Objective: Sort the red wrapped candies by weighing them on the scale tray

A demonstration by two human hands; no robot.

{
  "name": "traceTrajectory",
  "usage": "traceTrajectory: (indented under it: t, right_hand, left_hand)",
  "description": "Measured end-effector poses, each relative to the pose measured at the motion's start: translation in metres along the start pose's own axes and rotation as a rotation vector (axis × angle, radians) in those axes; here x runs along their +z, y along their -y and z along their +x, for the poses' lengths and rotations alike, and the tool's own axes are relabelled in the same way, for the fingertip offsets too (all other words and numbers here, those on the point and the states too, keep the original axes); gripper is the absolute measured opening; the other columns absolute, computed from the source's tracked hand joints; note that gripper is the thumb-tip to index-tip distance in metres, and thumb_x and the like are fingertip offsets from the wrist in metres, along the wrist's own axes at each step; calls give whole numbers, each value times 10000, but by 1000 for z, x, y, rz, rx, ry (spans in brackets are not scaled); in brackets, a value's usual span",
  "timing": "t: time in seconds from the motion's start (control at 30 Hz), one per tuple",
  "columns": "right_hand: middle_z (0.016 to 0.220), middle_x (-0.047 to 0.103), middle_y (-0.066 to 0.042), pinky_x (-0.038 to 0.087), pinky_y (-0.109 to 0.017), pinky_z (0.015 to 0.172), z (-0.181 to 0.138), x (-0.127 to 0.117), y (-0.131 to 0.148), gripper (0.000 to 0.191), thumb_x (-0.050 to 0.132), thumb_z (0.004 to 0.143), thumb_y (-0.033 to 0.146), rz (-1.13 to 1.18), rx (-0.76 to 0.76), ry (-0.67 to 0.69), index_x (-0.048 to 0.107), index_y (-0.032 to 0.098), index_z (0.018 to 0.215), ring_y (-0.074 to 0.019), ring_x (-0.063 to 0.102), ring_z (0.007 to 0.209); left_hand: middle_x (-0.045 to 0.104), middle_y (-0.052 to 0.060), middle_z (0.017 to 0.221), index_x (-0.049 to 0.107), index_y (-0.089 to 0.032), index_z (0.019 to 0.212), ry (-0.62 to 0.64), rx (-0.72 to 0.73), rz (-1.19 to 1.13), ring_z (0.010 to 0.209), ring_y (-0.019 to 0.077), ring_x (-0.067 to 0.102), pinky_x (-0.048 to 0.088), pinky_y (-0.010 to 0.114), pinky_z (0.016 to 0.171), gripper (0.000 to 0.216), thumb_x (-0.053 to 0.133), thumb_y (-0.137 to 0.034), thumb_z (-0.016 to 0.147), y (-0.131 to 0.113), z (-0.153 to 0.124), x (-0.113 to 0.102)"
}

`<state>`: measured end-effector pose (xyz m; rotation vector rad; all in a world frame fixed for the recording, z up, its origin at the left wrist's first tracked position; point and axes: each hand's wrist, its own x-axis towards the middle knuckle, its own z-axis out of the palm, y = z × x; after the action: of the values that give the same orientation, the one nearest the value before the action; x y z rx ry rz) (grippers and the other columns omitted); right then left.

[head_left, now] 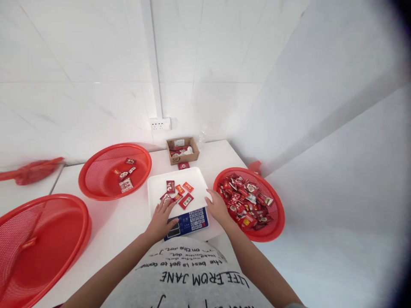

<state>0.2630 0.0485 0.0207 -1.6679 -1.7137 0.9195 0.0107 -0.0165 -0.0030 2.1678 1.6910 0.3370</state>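
Several red candy packets (186,200) lie scattered on the white tray (157,184) of a digital scale, whose blue keypad (192,221) faces me. My left hand (161,220) rests at the tray's near left, fingers spread, with the fingertips at a dark red packet (166,198). The thumb reaches over the scale's display. At the tray's right edge is my right hand (217,207), its thumb and fingers apart and nothing held in it. Close beside that hand stands a red mesh basket (280,214) heaped with small packets (247,201).
A second red basket (93,169) at the back left contains a few packets. Another large red basket (64,256) is at the near left. Behind the scale sit a cardboard box (183,159) of packets and one loose packet (183,165). A wall socket (160,124) is above.
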Motion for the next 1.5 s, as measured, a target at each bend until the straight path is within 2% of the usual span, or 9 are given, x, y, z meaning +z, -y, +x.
traceTrajectory:
  t: [0.1,0.23,0.43,0.57,0.7,0.9,1.07,1.33,1.5]
  right_hand:
    - [1301,501,-192,243,-476,1079,-20,-12,-28,447,461,803,257,-124,17,-55,546,83,1207,-301,383,1257]
    - [1364,449,-180,252,-473,1071,-40,-14,-61,520,413,850,363,-451,75,-88,466,96,1293,-304,342,1292]
    - [1378,452,-135,284,-388,1071,-45,-8,-68,549,323,887,406,-465,75,-53,417,108,1339,-252,365,1296]
    - [1378,451,-154,293,-389,1068,-45,-9,-63,572,313,888,403,-450,103,-27,410,67,1340,-258,373,1290]
    - [1363,465,-168,313,-383,1054,-45,-10,-61,570,296,896,400,-455,111,-6,418,61,1337,-260,388,1282]
    - [1335,502,-138,332,-355,1038,-47,-10,-58,544,285,905,400,-470,118,-8,444,91,1324,-245,421,1258]
    - [1300,532,-140,360,-366,1010,-48,-10,-55,519,297,902,409,-455,119,-25,483,126,1295,-247,446,1235]
    - [1308,527,-126,381,-337,982,-49,-12,-48,522,277,902,408,-502,171,2,475,139,1304,-239,461,1228]
    - [1304,530,-138,383,-337,977,-48,-11,-52,530,273,905,413,-519,166,10,470,127,1306,-240,468,1222]
  left_hand:
    - [232,110,1509,301,-219,1416,31,-13,23,1391,322,113,198,532,1085,641,509,-405,839,-1,13,-2]
    - [192,109,1520,284,-210,1428,104,-2,68,1389,349,90,153,548,1088,677,488,-474,839,-6,34,2]
    - [157,111,1529,252,-250,1436,104,95,123,1397,326,64,96,548,1094,729,479,-558,816,-16,45,13]
    - [73,148,1536,220,-240,1445,-26,-115,116,1388,375,29,96,607,1057,749,394,-622,825,-26,66,12]
    - [92,180,1527,235,-245,1439,-18,-261,95,1366,441,59,122,661,1005,762,362,-659,812,-35,91,15]
    - [256,98,1502,371,-320,1380,-26,-51,174,1376,393,97,86,605,1050,612,373,-605,839,-30,93,17]
    - [330,88,1470,451,-274,1340,13,163,212,1372,313,194,106,499,1104,514,365,-502,887,-9,91,4]
    - [235,95,1510,342,-367,1384,67,141,224,1376,379,135,82,681,1013,584,376,-597,848,-21,86,13]
    - [291,87,1490,438,-326,1328,105,271,210,1380,321,172,99,613,1058,521,344,-566,876,-12,83,8]
